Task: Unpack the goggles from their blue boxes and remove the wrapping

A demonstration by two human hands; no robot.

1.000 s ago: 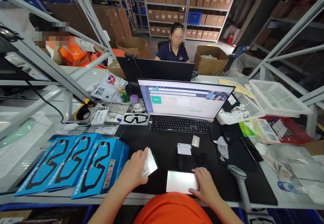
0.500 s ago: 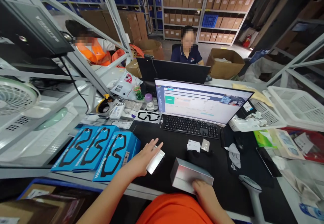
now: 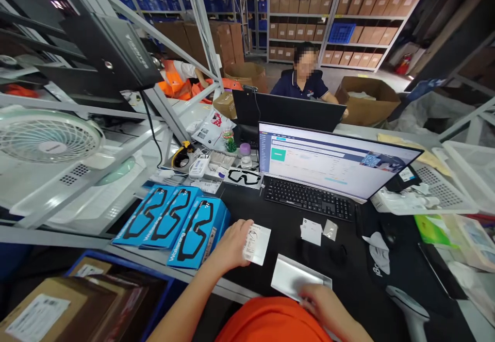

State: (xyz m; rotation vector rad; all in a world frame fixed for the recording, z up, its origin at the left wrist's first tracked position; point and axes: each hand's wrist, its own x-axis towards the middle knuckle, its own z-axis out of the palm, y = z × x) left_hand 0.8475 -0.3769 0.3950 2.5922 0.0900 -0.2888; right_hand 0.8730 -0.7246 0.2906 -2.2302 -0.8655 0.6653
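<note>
"What did the left hand [image 3: 233, 246] have?"

"Its fingers were clamped on the left side of a small white printed packet [image 3: 257, 244], print facing up. The packet was over the near part of the black mat [image 3: 245, 202], just right of the blue boxes [image 3: 174, 218]. Whether it touched the mat, I couldn't tell."

"And the right hand [image 3: 319, 300]?"

"That was at the near right part of a silver box [image 3: 286, 275], which sat right of the packet and a bit nearer, the two apart. The hand was blurred, so I couldn't tell whether its fingers were together, apart or gripping."

"What lay around them?"

"Beyond the silver box were a white card [image 3: 311, 231] and, just right of it, a small pale sachet [image 3: 330, 229]. Farther off stood the keyboard [image 3: 305, 197] and the lit monitor [image 3: 336, 159]. A scanner [image 3: 408, 302] lay at the near right."

"Anyone else there?"

"A co-worker [image 3: 301, 85] in a dark blue shirt, on the far side, behind a second monitor [image 3: 288, 112]."
</note>
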